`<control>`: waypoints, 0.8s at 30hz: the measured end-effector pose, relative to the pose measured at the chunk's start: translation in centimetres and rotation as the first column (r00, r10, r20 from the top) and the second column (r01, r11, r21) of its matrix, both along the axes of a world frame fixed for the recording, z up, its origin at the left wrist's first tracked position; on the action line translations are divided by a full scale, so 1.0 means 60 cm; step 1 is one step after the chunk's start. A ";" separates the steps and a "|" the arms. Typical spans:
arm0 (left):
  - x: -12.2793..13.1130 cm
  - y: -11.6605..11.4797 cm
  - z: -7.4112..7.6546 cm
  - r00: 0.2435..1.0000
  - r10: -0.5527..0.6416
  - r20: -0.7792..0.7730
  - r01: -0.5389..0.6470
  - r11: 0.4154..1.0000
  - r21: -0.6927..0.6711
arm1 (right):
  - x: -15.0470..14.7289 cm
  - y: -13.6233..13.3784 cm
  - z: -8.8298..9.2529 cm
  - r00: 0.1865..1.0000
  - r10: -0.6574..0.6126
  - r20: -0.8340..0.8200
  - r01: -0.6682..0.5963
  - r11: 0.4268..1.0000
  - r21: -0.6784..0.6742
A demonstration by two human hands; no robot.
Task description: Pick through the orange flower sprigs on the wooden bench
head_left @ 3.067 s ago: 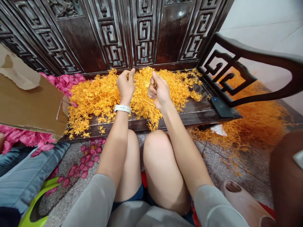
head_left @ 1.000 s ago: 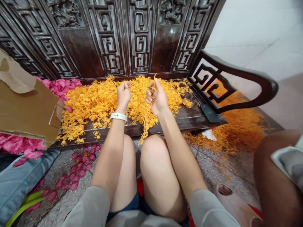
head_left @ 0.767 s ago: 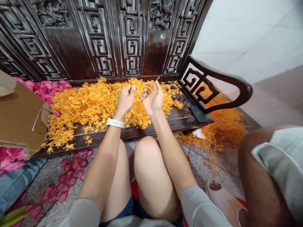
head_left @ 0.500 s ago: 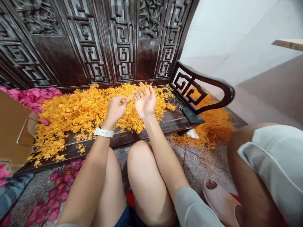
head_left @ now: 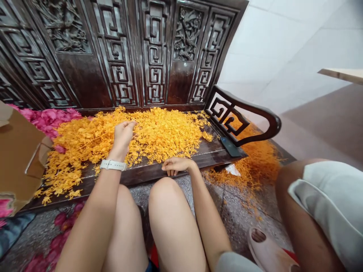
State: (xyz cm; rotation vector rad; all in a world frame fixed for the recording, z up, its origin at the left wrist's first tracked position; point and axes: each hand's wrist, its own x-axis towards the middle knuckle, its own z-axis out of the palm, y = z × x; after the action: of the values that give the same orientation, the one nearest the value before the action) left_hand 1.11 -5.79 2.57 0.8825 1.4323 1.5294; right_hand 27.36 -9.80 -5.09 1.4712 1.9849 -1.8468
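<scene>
My left hand point(head_left: 124, 136), with a pale watch strap point(head_left: 113, 165) on its wrist, is raised over the yellow artificial flowers point(head_left: 167, 132) heaped on the dark bench seat point(head_left: 204, 162). Its thumb and fingers are pinched together; whatever is between them is too small to make out. Lower and to the right, my right hand point(head_left: 177, 165) hangs palm down at the seat's front edge, above my knee. The fingers of that hand are curled together and their tips point left. I cannot see what, if anything, they hold.
Pink flowers point(head_left: 51, 119) and a cardboard box point(head_left: 19, 151) are at left. A phone point(head_left: 229, 146) lies by the bench's armrest point(head_left: 255, 107). Orange stems point(head_left: 255, 155) pile on the floor beyond. Another person's leg point(head_left: 295, 192) is at right; more pink flowers lie on the floor.
My right hand has turned from palm up with spread fingers to palm down and curled, dropping toward my knee. My left hand has moved left, still pinched.
</scene>
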 end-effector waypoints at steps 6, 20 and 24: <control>0.034 0.000 -0.003 0.987 -0.099 0.127 0.112 0.989 -0.098 | -0.055 0.084 -0.067 0.926 -0.376 -0.029 0.345 0.815 0.466; 0.067 0.013 -0.030 0.968 -0.250 -0.002 0.249 0.963 -0.104 | -0.044 0.061 0.048 0.507 -0.535 -0.676 0.738 0.675 0.019; 0.060 0.004 -0.036 0.770 -0.337 -0.543 0.364 0.930 -0.061 | -0.044 0.081 0.080 0.386 -0.627 -0.677 0.711 0.670 -0.215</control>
State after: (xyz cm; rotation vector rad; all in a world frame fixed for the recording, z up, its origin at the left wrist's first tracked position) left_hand 4.69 -5.55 0.42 1.6169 1.5023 1.0658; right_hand 24.73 -4.91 -0.28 2.0448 1.8431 -3.1221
